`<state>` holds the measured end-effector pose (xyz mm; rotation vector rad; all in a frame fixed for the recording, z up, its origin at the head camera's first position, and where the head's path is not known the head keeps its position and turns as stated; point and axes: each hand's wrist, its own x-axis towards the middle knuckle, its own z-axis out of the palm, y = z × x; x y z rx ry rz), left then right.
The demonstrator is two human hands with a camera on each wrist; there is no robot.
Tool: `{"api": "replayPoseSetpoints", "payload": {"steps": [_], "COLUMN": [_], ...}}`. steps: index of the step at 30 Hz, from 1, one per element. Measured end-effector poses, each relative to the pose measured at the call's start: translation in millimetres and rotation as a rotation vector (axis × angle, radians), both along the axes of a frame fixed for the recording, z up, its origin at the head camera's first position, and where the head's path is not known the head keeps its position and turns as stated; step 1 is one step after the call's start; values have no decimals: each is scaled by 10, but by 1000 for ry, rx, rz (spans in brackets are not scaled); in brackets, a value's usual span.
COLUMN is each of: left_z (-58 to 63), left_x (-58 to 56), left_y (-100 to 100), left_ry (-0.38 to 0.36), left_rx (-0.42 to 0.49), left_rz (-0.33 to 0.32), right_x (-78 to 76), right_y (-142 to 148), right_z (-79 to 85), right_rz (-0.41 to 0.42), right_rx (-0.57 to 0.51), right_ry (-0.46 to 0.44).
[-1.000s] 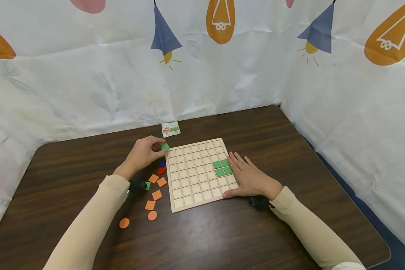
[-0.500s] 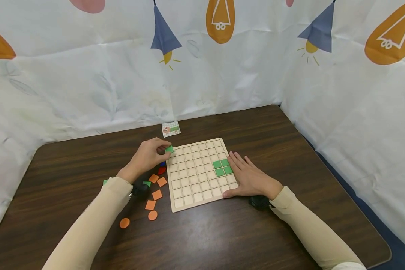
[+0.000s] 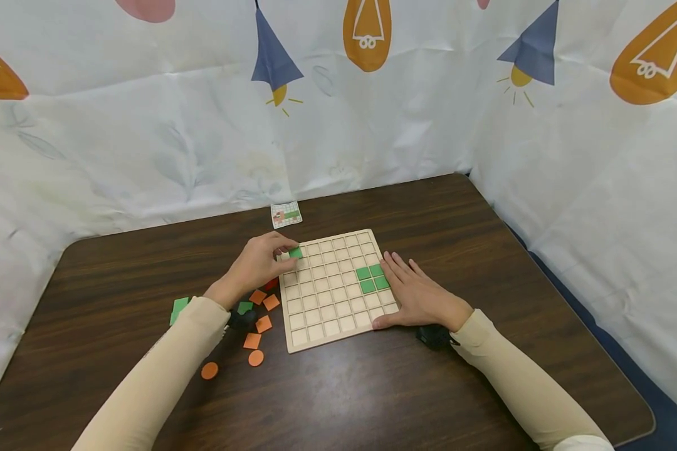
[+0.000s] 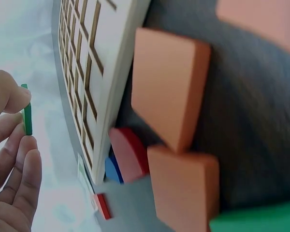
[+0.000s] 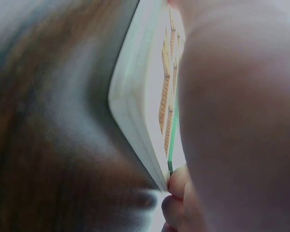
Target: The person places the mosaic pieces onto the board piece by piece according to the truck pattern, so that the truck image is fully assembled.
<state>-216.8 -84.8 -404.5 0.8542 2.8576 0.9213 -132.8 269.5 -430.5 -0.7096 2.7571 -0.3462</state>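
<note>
A pale wooden grid board (image 3: pixel 330 294) lies on the dark table, with a block of green square tiles (image 3: pixel 373 279) set in cells near its right edge. My left hand (image 3: pixel 261 260) pinches another green square tile (image 3: pixel 296 252) between thumb and fingertips, over the board's far left corner. In the left wrist view this green tile (image 4: pixel 27 111) stands on edge between the fingertips, above the board's surface. My right hand (image 3: pixel 417 294) lies flat along the board's right edge, fingers straight and thumb at the near right corner. The right wrist view shows its fingertips (image 5: pixel 179 181) at the board's side.
Orange square tiles (image 3: pixel 264 324) and orange discs (image 3: pixel 256 357) lie left of the board. A red piece (image 4: pixel 129 153) and a blue piece (image 4: pixel 113 169) sit against its left edge. More green tiles (image 3: pixel 178 308) lie by the left forearm. A printed card (image 3: pixel 286 215) lies behind the board.
My left hand has moved right with the green tile, from beside the board's far left corner to over its far row of cells. The right hand has stayed in place.
</note>
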Motion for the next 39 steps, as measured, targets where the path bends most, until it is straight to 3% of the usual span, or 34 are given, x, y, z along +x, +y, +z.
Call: {"api": "replayPoseSetpoints", "payload": {"steps": [9,19,39], "left_z": [-43,-1,-62], "left_x": [38,105,162], "left_y": [134,324,654], "left_ry": [29,-4,-32], "left_rx": [28,19,9], "left_rz": [-62,-101,-183], "right_x": [-8,-11,-15], "right_y": [6,15,5], "right_z": [-7,-1,-3], "right_rz": [3,0,-5], "right_rx": [2,0,-5], "right_ry": [6,7,-12]}}
